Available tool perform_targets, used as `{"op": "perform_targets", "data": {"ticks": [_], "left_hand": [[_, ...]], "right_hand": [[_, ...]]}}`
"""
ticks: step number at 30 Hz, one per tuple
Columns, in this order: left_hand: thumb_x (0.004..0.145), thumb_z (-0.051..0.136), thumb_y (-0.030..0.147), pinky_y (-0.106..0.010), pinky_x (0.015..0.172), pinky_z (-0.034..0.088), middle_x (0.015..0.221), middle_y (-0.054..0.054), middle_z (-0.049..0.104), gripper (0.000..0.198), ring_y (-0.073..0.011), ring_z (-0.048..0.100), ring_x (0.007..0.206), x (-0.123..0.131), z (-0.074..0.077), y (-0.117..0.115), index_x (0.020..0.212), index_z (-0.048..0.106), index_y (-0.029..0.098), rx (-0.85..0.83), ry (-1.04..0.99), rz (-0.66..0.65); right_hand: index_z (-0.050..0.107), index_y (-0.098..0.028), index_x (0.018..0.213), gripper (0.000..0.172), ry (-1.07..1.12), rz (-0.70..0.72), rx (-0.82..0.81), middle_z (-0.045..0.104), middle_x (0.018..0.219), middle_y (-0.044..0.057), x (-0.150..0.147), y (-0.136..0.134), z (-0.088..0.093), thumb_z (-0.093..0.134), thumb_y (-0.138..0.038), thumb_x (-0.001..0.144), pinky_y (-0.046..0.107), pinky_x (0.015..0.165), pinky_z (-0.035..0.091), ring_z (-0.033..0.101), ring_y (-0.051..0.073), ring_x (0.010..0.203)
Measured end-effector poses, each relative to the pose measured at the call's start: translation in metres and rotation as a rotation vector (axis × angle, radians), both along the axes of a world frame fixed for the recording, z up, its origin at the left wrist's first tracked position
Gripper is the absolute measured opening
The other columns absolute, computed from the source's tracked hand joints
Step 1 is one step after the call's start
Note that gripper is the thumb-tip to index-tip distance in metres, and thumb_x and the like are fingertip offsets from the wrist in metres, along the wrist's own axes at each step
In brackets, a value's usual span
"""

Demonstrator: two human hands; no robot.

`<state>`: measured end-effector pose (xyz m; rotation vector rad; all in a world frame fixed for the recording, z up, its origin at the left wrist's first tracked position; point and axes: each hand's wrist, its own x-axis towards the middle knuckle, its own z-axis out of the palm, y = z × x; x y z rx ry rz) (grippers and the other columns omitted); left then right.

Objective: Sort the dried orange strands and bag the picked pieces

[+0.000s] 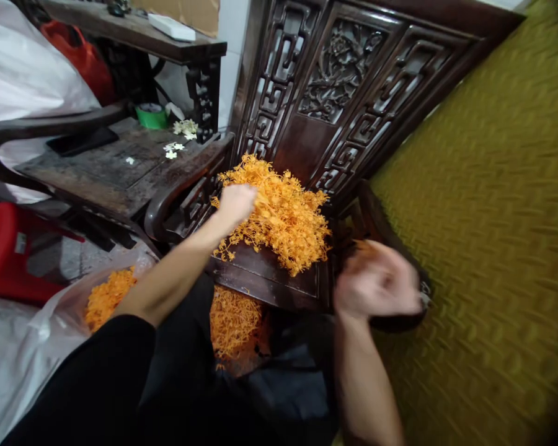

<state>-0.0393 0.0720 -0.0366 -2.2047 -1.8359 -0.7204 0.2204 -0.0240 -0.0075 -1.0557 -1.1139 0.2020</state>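
Observation:
A heaped pile of orange plastic flower sprigs (291, 217) lies on the seat of a dark carved wooden chair (265, 279). My left hand (237, 204) is closed at the pile's left side, with its fingers pinched on a sprig there. To the right of the pile, over the chair's right armrest, my right hand (381, 282) is closed and blurred by motion. Something orange shows at its fingertips, apparently a piece of a sprig. Between my legs, below the seat edge, lies a second heap of thinner orange stems (235, 322).
At left, a clear plastic bag (67, 310) holds more orange pieces, near a red plastic stool (4, 248). A wooden side table (116, 167) bears green tape (151, 116), a dark phone-like slab (81, 141) and white flowers (172, 150). A textured yellow-green surface (488, 217) borders the right side.

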Motion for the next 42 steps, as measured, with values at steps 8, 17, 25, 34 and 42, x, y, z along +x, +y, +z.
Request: {"op": "perform_targets", "data": {"ticks": [8,17,25,34,42], "left_hand": [[0.094,0.049,0.015,-0.033,0.071,0.046,0.088,-0.01,0.072,0.025,-0.0204,0.066,0.081,0.008,0.011,-0.017,0.095,0.075,0.017,0.179,-0.101,-0.081],[0.1,0.048,0.021,-0.031,0.078,0.051,0.09,-0.009,0.074,0.027,-0.0185,0.068,0.085,0.019,0.013,-0.029,0.1,0.074,0.017,0.282,-0.198,-0.204],[0.097,0.051,0.019,-0.03,0.08,0.053,0.094,-0.009,0.076,0.024,-0.0181,0.07,0.087,0.011,0.015,-0.024,0.099,0.075,0.015,0.32,-0.258,-0.186],[0.097,0.05,0.017,-0.03,0.08,0.051,0.094,-0.009,0.076,0.024,-0.0183,0.07,0.088,0.026,0.015,-0.023,0.101,0.074,0.015,0.265,-0.201,-0.219],[0.092,0.049,0.012,-0.033,0.065,0.042,0.081,-0.009,0.068,0.025,-0.0214,0.063,0.075,0.047,0.018,-0.026,0.098,0.073,0.017,0.227,0.119,-0.158]], "right_hand": [[0.069,-0.016,0.114,0.045,0.422,0.691,-0.535,0.073,0.083,0.007,-0.004,0.022,-0.029,0.079,-0.04,0.078,0.02,0.035,0.032,0.061,0.012,0.05],[0.072,-0.015,0.108,0.041,0.606,1.026,-0.834,0.075,0.085,0.01,-0.021,0.026,-0.033,0.081,-0.038,0.076,0.017,0.036,0.027,0.059,0.01,0.053],[0.071,-0.018,0.113,0.039,0.591,1.077,-0.812,0.077,0.098,0.012,-0.016,0.018,-0.03,0.073,-0.043,0.084,0.017,0.036,0.027,0.059,0.01,0.053],[0.069,-0.016,0.099,0.036,0.461,0.999,-0.731,0.051,0.059,-0.005,-0.03,0.016,-0.037,0.078,-0.046,0.081,0.019,0.04,0.021,0.041,0.007,0.047],[0.064,-0.015,0.083,0.048,0.072,0.762,-0.546,0.045,0.056,-0.005,-0.03,0.027,-0.034,0.07,-0.062,0.083,0.024,0.049,0.028,0.036,0.007,0.05]]}}
